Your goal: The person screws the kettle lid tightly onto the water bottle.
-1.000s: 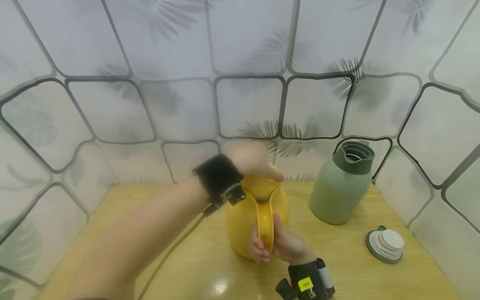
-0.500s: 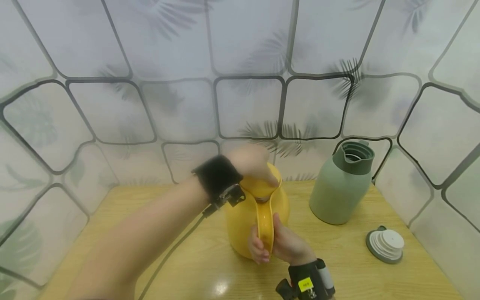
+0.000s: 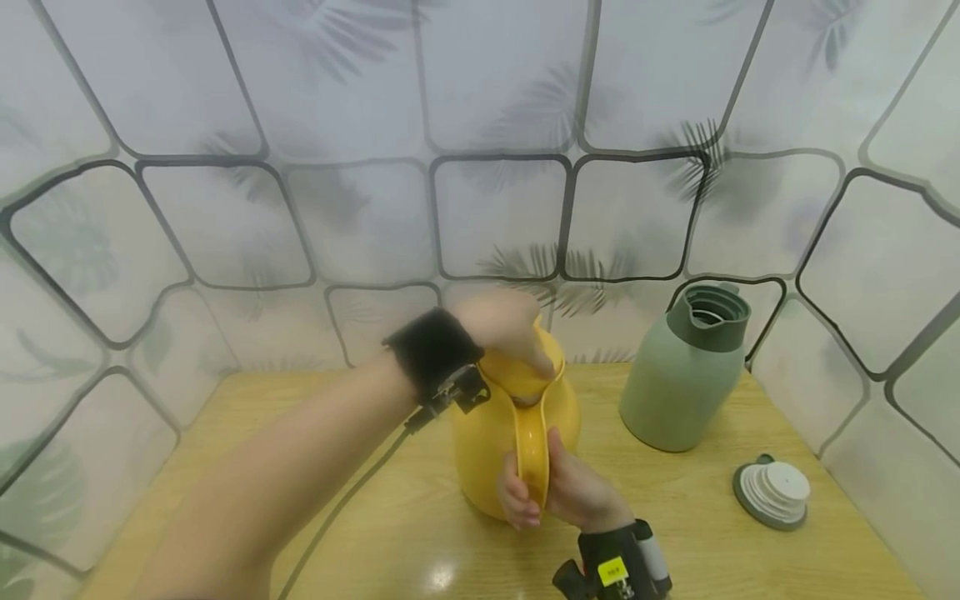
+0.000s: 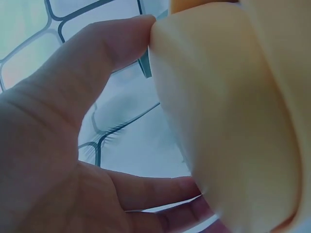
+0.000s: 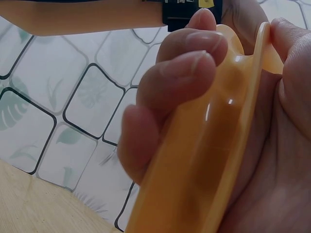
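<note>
A yellow thermos jug (image 3: 480, 467) stands on the wooden table, its handle (image 3: 532, 458) toward me. My right hand (image 3: 562, 492) grips that handle; in the right wrist view several fingers (image 5: 187, 68) curl round one side and the thumb lies on the other. On top of the jug is a yellow lid (image 4: 218, 111), which my left hand (image 3: 502, 325) holds from above. The left wrist view has the thumb (image 4: 129, 41) at one edge of the lid and the other fingers at the opposite edge, partly hidden behind it.
A green thermos jug (image 3: 678, 392) with an uncovered mouth stands to the right. In front of it a white and grey stopper (image 3: 776, 492) lies on the table (image 3: 360, 533). Patterned walls (image 3: 360, 217) close in the back and sides. A cable (image 3: 337, 508) runs from the left wristband.
The left hand's thumb has shifted slightly left and down along the lid's edge, uncovering more of the lid. My right hand keeps its grip on the handle.
</note>
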The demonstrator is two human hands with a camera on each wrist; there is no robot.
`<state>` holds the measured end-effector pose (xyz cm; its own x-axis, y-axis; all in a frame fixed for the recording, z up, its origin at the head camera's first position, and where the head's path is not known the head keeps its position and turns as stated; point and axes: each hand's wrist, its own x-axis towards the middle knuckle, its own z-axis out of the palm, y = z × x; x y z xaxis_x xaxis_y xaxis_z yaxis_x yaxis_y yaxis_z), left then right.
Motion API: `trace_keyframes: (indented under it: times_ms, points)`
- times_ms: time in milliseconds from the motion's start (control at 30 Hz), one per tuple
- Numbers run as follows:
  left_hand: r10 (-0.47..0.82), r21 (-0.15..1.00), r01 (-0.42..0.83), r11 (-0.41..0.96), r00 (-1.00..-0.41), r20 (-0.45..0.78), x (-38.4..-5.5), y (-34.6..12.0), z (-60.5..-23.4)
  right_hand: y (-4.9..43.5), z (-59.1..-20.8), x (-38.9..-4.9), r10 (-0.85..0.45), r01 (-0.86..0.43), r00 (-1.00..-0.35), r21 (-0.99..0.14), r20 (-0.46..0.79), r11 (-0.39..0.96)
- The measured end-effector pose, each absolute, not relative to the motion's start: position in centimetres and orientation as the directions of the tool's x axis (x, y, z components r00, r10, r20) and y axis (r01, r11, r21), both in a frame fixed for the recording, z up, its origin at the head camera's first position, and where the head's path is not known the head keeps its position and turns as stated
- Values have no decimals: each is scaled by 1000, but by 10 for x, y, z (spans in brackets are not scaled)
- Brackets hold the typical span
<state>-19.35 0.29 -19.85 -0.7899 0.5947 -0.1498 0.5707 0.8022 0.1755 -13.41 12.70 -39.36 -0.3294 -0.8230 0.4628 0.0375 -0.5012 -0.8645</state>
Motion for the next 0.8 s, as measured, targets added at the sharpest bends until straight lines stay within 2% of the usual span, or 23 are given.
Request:
trace_keyframes:
  times_ms: [400, 800]
  points:
    - [609, 148, 590, 793, -772, -182, -195, 4, -198, 128, -395, -134, -827, 40, -332, -870, 453, -492]
    - [643, 177, 618, 766, -739, -201, -195, 3, -194, 128, -394, -134, -827, 41, -333, -869, 453, -493]
